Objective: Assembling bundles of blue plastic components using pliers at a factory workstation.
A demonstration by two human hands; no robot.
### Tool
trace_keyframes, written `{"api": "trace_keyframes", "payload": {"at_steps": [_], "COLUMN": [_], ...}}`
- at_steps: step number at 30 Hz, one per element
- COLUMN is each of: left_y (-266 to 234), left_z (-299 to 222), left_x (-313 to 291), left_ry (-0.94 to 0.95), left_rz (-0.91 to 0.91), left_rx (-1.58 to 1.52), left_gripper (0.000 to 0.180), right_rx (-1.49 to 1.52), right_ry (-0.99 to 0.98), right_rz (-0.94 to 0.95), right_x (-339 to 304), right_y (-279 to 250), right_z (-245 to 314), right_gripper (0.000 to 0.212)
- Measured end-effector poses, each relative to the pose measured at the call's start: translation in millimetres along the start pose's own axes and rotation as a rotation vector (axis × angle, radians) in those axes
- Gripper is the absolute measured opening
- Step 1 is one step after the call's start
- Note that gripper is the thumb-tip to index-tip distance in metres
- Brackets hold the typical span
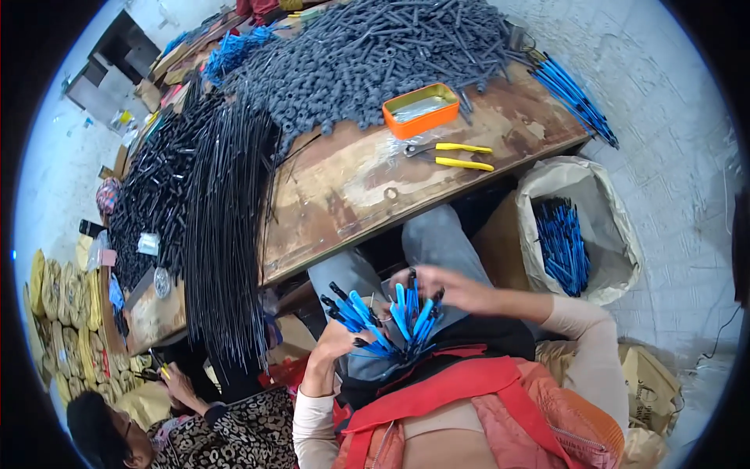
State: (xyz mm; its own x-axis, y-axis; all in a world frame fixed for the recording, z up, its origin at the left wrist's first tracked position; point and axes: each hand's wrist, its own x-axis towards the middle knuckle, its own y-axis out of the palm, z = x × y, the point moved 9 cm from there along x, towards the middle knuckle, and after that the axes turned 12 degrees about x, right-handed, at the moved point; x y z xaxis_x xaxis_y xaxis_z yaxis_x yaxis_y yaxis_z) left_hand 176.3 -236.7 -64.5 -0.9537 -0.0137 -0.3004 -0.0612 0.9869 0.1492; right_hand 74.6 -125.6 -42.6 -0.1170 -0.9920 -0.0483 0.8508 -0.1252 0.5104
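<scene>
Head view shows the left hand [342,338] curled around a splayed bundle of slim blue pieces with black tips [401,313] above the lap; the blurred right hand [451,289] is at their upper ends, its grip impossible to tell. Hard grey tubular pieces [375,62] heap on a worn wooden table [336,191] behind an orange rectangular tin [426,123] with shiny contents. Rightward, a crumpled pale sack [623,254] contains similar blue lengths [564,254].

Dark print [645,397] on tan sack [655,374] at lower right; too small to read.
</scene>
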Motion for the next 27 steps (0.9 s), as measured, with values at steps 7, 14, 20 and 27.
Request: {"api": "trace_keyframes", "payload": {"at_steps": [7, 14, 20, 27], "left_y": [-14, -9, 0, 5], "left_z": [13, 23, 19, 16], "left_x": [9, 13, 8, -9], "left_ry": [0.043, 0.016, -0.009, 0.042], "left_rz": [0.023, 0.007, -0.025, -0.052], "left_rx": [-0.024, -0.141, -0.156, -0.084], "left_gripper": [0.027, 0.035, 0.030, 0.031], "right_rx": [-0.840, -1.313, -1.649, -1.903], "right_ry": [-0.387, -0.534, -0.300, -0.446], "right_rz": [-0.759, -0.799, -0.963, -0.828], "right_x": [-11, 36, 86, 90], "right_y": [-214, -289, -313, -292], "right_z": [199, 255, 253, 252], "right_gripper": [0.022, 0.017, 0.022, 0.015]}}
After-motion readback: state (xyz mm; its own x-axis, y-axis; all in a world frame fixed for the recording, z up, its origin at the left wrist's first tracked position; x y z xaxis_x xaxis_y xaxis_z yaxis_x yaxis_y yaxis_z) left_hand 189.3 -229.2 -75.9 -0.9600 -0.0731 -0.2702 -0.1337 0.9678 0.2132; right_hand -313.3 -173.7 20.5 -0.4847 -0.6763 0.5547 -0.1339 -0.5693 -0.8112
